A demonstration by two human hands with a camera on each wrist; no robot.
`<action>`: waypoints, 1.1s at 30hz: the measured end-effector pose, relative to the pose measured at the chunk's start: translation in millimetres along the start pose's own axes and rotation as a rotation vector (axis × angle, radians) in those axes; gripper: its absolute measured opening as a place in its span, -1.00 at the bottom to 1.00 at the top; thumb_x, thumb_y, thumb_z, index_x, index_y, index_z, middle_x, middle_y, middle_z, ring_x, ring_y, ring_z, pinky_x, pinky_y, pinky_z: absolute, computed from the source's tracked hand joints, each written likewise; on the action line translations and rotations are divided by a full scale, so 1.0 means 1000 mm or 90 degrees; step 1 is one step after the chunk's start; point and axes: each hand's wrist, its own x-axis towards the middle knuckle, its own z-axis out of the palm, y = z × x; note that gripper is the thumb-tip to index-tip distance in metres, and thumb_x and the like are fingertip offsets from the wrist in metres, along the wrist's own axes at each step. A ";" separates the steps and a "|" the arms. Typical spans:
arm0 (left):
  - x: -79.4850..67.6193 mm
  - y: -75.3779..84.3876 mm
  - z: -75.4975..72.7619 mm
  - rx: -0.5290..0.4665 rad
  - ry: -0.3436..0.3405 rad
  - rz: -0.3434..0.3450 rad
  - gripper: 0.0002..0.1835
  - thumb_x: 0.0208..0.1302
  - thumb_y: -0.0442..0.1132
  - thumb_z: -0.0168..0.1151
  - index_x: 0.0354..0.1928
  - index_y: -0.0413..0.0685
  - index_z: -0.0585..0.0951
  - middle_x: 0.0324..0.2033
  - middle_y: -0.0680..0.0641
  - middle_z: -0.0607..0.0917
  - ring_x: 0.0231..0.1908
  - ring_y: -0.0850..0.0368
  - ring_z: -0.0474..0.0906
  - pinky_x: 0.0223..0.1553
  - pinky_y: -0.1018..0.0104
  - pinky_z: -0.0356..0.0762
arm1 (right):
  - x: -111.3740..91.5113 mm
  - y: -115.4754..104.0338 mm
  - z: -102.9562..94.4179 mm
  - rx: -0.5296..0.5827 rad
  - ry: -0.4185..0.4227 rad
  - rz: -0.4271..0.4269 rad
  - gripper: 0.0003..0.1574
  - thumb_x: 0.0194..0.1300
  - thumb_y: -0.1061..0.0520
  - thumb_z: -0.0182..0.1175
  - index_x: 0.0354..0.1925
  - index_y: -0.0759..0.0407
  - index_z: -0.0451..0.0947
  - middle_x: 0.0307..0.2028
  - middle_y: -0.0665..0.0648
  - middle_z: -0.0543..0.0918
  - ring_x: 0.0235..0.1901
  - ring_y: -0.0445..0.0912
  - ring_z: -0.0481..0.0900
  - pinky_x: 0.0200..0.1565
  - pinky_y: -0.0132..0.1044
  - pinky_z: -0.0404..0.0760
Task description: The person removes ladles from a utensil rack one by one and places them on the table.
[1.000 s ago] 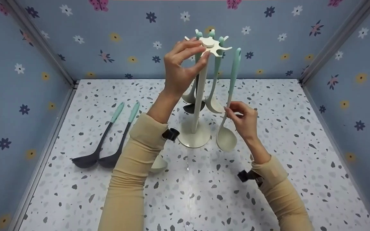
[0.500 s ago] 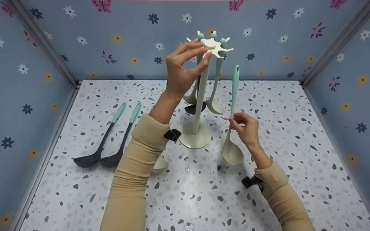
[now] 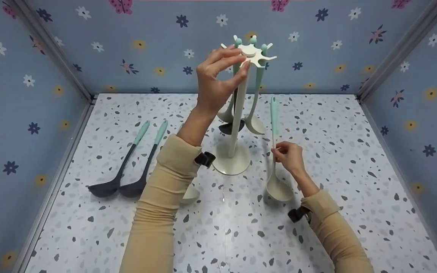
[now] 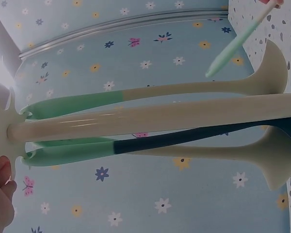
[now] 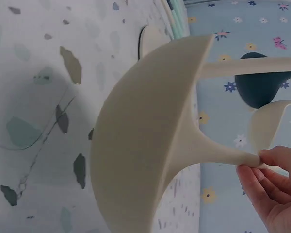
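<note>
Ladle (image 3: 279,189) is sinking from the rack (image 3: 239,113) toward the counter's (image 3: 328,151) near edge, right hand (image 3: 290,156) pinching it, left hand (image 3: 214,79) pinching the rack.

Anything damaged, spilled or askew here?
No spill visible, and the held ladle and stand look intact. One oddity: a thin, ragged line on the tabletop in front of the stand, unlike the speckles around it. Seam or crack, unclear.

The left sleeve (image 3: 154,220) hides most of a cream utensil (image 3: 190,195), perhaps a ladle, from us. In the left wrist view we find the left hand (image 4: 2,191) and the stand (image 4: 160,117) cropped by the edges; in the right wrist view, the held ladle (image 5: 140,141) runs off below, the right hand (image 5: 276,187) sideways.
</note>
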 end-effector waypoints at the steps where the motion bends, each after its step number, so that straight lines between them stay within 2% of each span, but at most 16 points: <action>1: 0.000 -0.001 0.000 -0.002 0.000 -0.001 -0.89 -0.08 -0.49 0.28 -0.43 -0.41 0.63 -0.39 -0.30 0.63 -0.14 -0.15 0.52 0.05 0.27 0.33 | 0.001 0.002 0.001 -0.007 -0.009 0.010 -0.83 0.10 0.31 0.19 -0.33 0.44 0.55 -0.50 0.27 0.59 -0.61 -0.15 0.54 -0.53 -0.39 0.57; 13: 0.000 -0.003 0.001 -0.009 -0.002 -0.005 -0.89 -0.07 -0.49 0.27 -0.43 -0.42 0.63 -0.38 -0.31 0.62 -0.13 -0.17 0.51 0.05 0.31 0.33 | 0.011 0.021 0.013 -0.096 -0.095 0.103 -0.79 0.12 0.24 0.18 -0.37 0.43 0.53 -0.56 0.22 0.57 -0.67 -0.16 0.55 -0.60 -0.44 0.50; 16: -0.001 -0.003 0.002 -0.012 -0.002 -0.006 -0.89 -0.06 -0.48 0.27 -0.42 -0.42 0.63 -0.38 -0.31 0.62 -0.13 -0.15 0.51 0.05 0.31 0.33 | 0.013 0.023 0.016 -0.120 -0.116 0.135 -0.79 0.12 0.23 0.17 -0.35 0.42 0.53 -0.54 0.20 0.58 -0.66 -0.17 0.55 -0.51 -0.30 0.56; 17: -0.001 -0.003 0.002 -0.011 -0.001 -0.005 -0.89 -0.07 -0.49 0.27 -0.42 -0.42 0.63 -0.38 -0.31 0.62 -0.13 -0.16 0.51 0.05 0.31 0.32 | 0.013 0.024 0.017 -0.129 -0.122 0.144 -0.79 0.12 0.22 0.18 -0.34 0.41 0.54 -0.54 0.20 0.58 -0.66 -0.17 0.55 -0.41 -0.22 0.57; 19: -0.001 -0.003 0.001 -0.007 0.002 -0.003 -0.89 -0.07 -0.49 0.27 -0.43 -0.42 0.63 -0.39 -0.31 0.62 -0.14 -0.17 0.52 0.05 0.31 0.32 | 0.014 0.025 0.018 -0.146 -0.132 0.158 -0.79 0.11 0.21 0.19 -0.34 0.39 0.55 -0.55 0.20 0.60 -0.66 -0.17 0.56 -0.17 -0.01 0.48; 21: -0.001 -0.004 0.001 -0.006 0.005 -0.001 -0.89 -0.08 -0.49 0.28 -0.43 -0.42 0.63 -0.39 -0.31 0.62 -0.14 -0.17 0.52 0.05 0.31 0.31 | 0.015 0.027 0.020 -0.152 -0.143 0.165 -0.79 0.11 0.22 0.19 -0.34 0.40 0.55 -0.55 0.21 0.60 -0.66 -0.16 0.56 -0.13 0.07 0.44; 23: -0.001 -0.004 0.001 -0.005 0.006 -0.001 -0.89 -0.08 -0.49 0.28 -0.43 -0.41 0.63 -0.38 -0.30 0.62 -0.13 -0.16 0.52 0.06 0.31 0.31 | 0.016 0.029 0.021 -0.161 -0.149 0.168 -0.79 0.11 0.22 0.19 -0.33 0.41 0.54 -0.54 0.22 0.60 -0.65 -0.16 0.56 -0.15 0.01 0.47; 25: -0.002 -0.004 0.002 -0.009 0.005 -0.002 -0.89 -0.08 -0.49 0.27 -0.42 -0.42 0.63 -0.38 -0.30 0.62 -0.13 -0.15 0.51 0.06 0.31 0.31 | 0.017 0.031 0.023 -0.157 -0.153 0.176 -0.79 0.11 0.25 0.18 -0.32 0.43 0.53 -0.52 0.23 0.59 -0.65 -0.16 0.55 -0.35 -0.16 0.58; 27: -0.002 -0.004 0.002 -0.011 0.004 -0.002 -0.88 -0.07 -0.49 0.27 -0.42 -0.42 0.63 -0.38 -0.31 0.62 -0.12 -0.14 0.51 0.06 0.31 0.31 | 0.017 0.032 0.024 -0.157 -0.154 0.189 -0.79 0.11 0.26 0.17 -0.31 0.43 0.52 -0.50 0.24 0.58 -0.63 -0.15 0.56 -0.50 -0.32 0.57; 29: -0.002 -0.004 0.002 -0.015 0.004 -0.002 -0.88 -0.07 -0.49 0.27 -0.42 -0.42 0.63 -0.38 -0.31 0.62 -0.12 -0.14 0.51 0.05 0.31 0.33 | 0.018 0.033 0.026 -0.156 -0.155 0.198 -0.79 0.11 0.26 0.18 -0.31 0.43 0.52 -0.47 0.25 0.58 -0.61 -0.13 0.56 -0.53 -0.39 0.55; 33: -0.002 -0.003 0.002 -0.018 0.006 -0.001 -0.88 -0.07 -0.49 0.27 -0.42 -0.43 0.63 -0.38 -0.32 0.61 -0.13 -0.16 0.51 0.03 0.30 0.35 | 0.018 0.033 0.029 -0.164 -0.160 0.204 -0.79 0.11 0.25 0.19 -0.31 0.42 0.52 -0.45 0.26 0.59 -0.56 -0.11 0.58 -0.49 -0.36 0.56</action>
